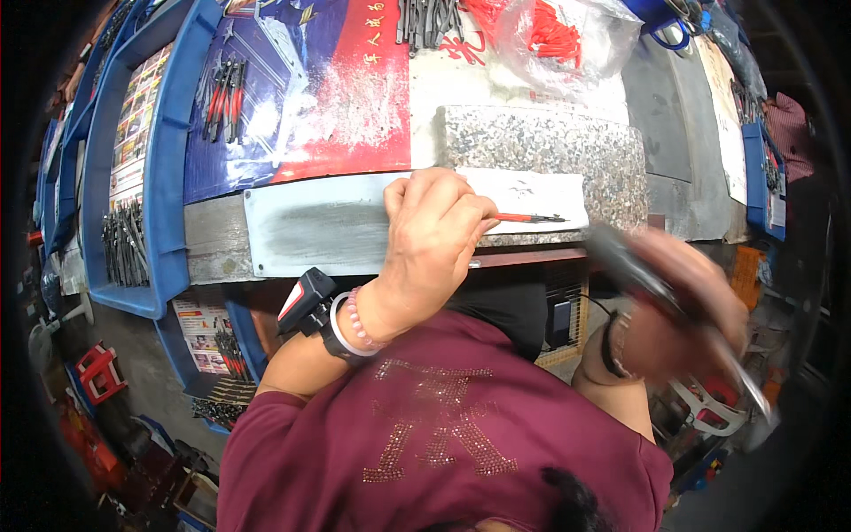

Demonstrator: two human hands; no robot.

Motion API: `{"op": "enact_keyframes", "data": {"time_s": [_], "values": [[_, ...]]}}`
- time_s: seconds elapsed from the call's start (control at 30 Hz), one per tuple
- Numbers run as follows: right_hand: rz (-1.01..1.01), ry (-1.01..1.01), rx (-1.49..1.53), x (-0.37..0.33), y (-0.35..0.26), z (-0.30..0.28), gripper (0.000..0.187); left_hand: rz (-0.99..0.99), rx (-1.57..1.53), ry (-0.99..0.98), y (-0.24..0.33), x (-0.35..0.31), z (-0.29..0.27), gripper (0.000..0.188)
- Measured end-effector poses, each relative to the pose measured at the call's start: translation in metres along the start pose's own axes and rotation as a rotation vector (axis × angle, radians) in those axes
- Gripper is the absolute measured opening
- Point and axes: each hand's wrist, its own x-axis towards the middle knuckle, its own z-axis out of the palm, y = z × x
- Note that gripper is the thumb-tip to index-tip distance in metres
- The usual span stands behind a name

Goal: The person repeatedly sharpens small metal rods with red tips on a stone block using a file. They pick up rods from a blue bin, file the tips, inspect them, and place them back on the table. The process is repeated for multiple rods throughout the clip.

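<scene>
My left hand (pixel 434 226) is closed, thumb and fingers pinching the near end of a slim red piece with a dark metal tip (pixel 527 217). That piece lies along a white strip (pixel 541 191) on a speckled stone slab (pixel 545 133), its tip pointing right. To the right of the slab, my right hand (pixel 687 306) grips a long dark tool (pixel 643 275) with a shiny metal end toward the lower right. Motion smears that hand and tool, so the tool's kind is unclear. Under my left hand is a pale, grey-smudged board (pixel 319 222).
Bundles of red and black pieces (pixel 226 102) and black pieces (pixel 430 22) lie at the back. A clear bag of red parts (pixel 558 35) sits back right. Blue trays (pixel 164 177) line the left. A person in a pink top (pixel 789 129) is far right.
</scene>
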Motion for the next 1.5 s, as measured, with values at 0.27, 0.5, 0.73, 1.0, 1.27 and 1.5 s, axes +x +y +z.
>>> {"op": "enact_keyframes", "data": {"time_s": [0.27, 0.5, 0.73, 1.0, 1.27, 1.5], "values": [[0.341, -0.339, 0.049, 0.005, 0.022, 0.036, 0.028, -0.071, -0.011, 0.009, -0.009, -0.009, -0.017, 0.018], [0.121, -0.375, -0.184, 0.012, -0.005, 0.047, 0.005, -0.038, -0.044, 0.062, -0.014, -0.013, -0.012, 0.017], [0.254, -0.141, 0.183, 0.013, -0.007, 0.047, 0.019, -0.05, -0.062, 0.065, -0.016, -0.016, -0.011, 0.019], [0.363, -0.383, 0.109, -0.002, 0.02, 0.058, 0.028, -0.001, -0.053, 0.087, -0.017, -0.012, -0.011, 0.017], [0.377, 0.054, 0.01, -0.007, 0.004, 0.026, 0.064, -0.035, -0.088, 0.074, -0.018, -0.015, -0.012, 0.014], [0.363, -0.337, 0.035, -0.009, 0.018, 0.036, 0.039, -0.04, -0.067, 0.045, -0.016, -0.013, -0.012, 0.015]]}}
